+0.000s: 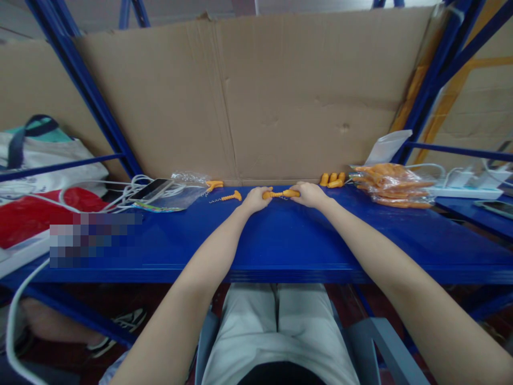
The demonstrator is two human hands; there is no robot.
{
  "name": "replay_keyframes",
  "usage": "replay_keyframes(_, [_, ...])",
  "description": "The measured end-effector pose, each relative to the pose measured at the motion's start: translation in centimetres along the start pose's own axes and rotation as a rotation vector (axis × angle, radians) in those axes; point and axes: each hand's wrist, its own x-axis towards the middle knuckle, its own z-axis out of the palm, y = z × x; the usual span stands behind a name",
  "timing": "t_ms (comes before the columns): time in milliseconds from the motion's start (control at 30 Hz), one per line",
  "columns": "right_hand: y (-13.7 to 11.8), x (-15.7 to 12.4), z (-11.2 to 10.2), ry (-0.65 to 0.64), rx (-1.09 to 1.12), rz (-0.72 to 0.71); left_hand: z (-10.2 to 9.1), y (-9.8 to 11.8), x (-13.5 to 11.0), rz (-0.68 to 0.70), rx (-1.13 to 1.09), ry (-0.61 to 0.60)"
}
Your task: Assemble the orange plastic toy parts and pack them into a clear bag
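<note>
Corkscrew [276, 194] runs lengthwise left to right over the blue tabletop [296, 235], tip direction unclear. Left hand [255, 200] pinches one end, right hand [310, 193] the other.

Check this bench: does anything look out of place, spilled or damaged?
On the left, white cables lie loosely tangled, and a white cord droops below the level of the blue table, which looks untidy. I see no clear spill or damage.

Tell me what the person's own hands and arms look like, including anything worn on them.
The bare left hand and bare right hand show no gloves. The left forearm and right forearm are uncovered too, with no sleeve, watch or bracelet visible. Rings can't be made out.
</note>
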Motion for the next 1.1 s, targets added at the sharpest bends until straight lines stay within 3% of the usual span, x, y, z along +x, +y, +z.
replay_keyframes(400, [1.4,0.7,1.3,0.039,0.090,-0.093,-0.8,1.2,-0.5,-0.227,-0.318,-0.044])
replay_keyframes(900, [0.5,0.3,0.6,-0.009,0.059,-0.042,-0.6,1.0,-0.4,-0.224,-0.379,-0.040])
replay_keyframes(1100, [1.0,0.7,1.3,0.034,0.129,-0.083,-0.4,0.8,-0.3,-0.214,-0.338,-0.043])
